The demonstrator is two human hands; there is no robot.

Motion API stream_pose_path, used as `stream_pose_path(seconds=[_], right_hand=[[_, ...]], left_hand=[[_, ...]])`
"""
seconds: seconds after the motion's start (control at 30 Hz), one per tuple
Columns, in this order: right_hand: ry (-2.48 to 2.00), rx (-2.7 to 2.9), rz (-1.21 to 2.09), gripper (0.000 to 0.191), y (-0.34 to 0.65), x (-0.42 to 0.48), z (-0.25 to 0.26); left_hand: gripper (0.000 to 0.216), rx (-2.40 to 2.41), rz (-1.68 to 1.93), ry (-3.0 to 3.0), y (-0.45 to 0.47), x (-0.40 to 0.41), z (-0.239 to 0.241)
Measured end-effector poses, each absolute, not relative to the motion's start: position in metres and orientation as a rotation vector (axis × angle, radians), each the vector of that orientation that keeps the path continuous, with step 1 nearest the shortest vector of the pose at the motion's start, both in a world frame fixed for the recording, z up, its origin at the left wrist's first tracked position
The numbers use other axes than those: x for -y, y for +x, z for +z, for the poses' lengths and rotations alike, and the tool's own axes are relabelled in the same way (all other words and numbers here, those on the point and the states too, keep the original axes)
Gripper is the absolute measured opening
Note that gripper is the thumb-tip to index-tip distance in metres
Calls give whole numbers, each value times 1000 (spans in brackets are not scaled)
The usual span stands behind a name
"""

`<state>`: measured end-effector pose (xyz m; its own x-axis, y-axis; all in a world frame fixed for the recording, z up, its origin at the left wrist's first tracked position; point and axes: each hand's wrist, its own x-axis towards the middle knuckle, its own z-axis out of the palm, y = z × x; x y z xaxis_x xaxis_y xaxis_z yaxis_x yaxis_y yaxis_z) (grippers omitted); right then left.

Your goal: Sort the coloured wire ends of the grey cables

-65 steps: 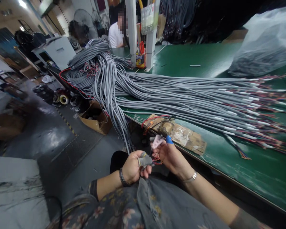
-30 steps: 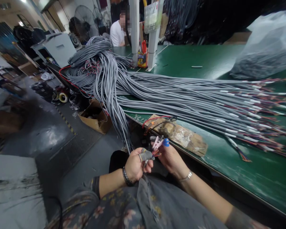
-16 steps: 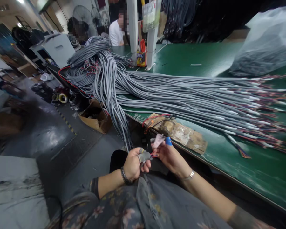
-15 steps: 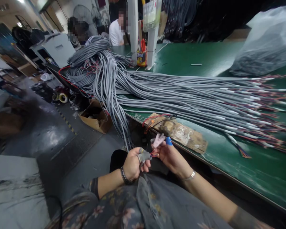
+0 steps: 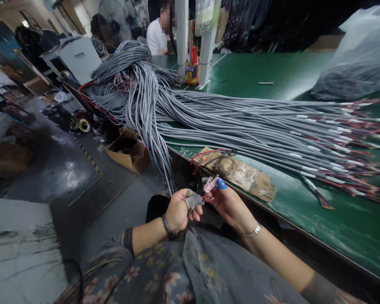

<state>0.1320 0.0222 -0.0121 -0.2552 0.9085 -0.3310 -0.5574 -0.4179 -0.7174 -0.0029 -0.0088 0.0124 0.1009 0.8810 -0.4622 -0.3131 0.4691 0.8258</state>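
Observation:
My left hand is closed around the end of a grey cable, with grey wraps on its thumb and a finger. Short coloured wires in red and dark tones fan out of that end towards the right. On those wires my right hand is closed, its fingers partly hidden. A blue cover sits on the right thumb, and a pink patterned piece, perhaps a finger wrap, shows beside it. Grey cables hang off the bench edge down to my left hand.
Many grey cables lie along the green bench, stripped ends rightward. A worn wooden board rests at the bench edge. A cardboard box stands on the floor. A plastic bag and a seated person are farther back.
Both hands stay close together, with small finger movements. The right thumb has turned, showing more of its blue cover, and the coloured wires show more clearly. The view has shifted slightly.

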Motion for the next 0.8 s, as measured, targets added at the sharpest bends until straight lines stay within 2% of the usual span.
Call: stream_pose_path(seconds=[0.3,0.53,0.63,0.8], right_hand=[[-928,574,1821,33,131,-26,-11],[-925,645,2029,53,139,-18,-15],[-986,774,2051,46,143,-12,-17],[-1068,1036,1886,34,140,-8,-10]], left_hand=[[30,-1159,951,590,2,6,9],[37,-1158,921,682,-4,12,2],[39,-1176,897,759,-8,15,-1],[38,-1191,739,891,-11,18,-7]])
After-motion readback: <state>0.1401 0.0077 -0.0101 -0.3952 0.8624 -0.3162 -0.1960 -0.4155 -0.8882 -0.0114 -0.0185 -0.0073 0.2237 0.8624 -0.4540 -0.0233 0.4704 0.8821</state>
